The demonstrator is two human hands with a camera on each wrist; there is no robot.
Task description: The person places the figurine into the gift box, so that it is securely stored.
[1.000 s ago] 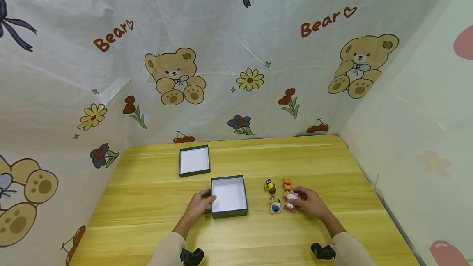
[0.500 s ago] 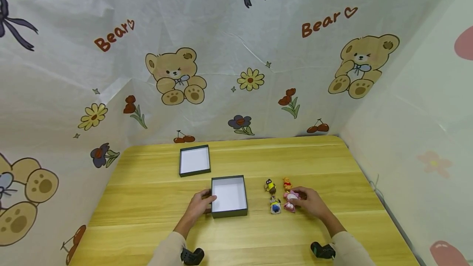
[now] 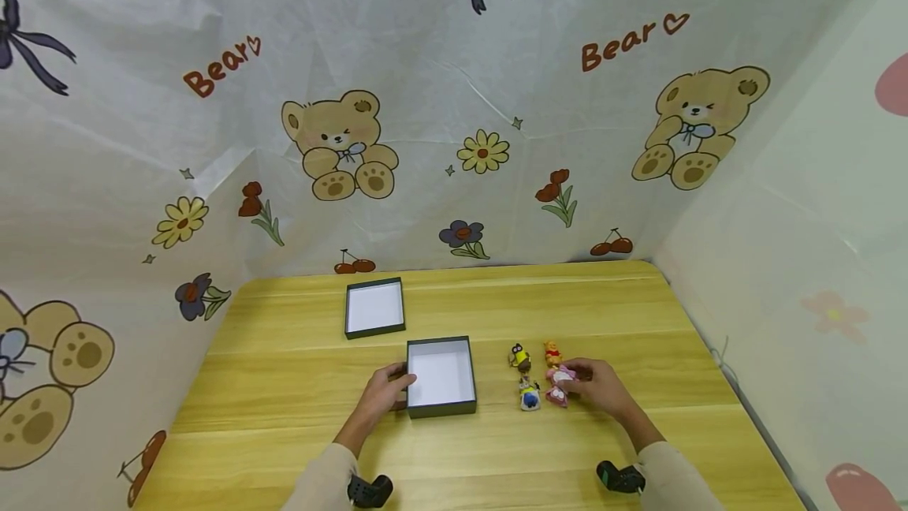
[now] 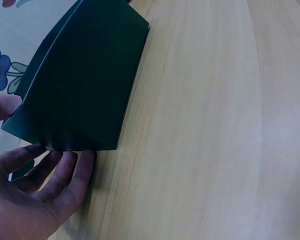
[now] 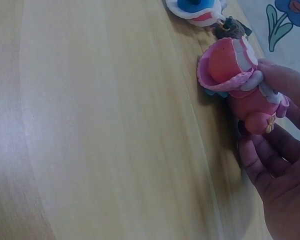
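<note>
"Two grips?"
"Yes — right hand (image 3: 603, 391) pinching pink figurine (image 5: 251, 102); left hand (image 3: 383, 393) gripping green box (image 3: 443, 409), left of it."
"Figurine's long axis?"
"Roughly near-to-far, facing unclear. Surface: yellow wood table (image 3: 496, 456) — bear-print wall (image 3: 418, 54) on far side."

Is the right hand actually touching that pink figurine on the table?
Touching. The right wrist view shows it: the thumb of the right hand lies against the pink figurine, with no gap between.
</note>
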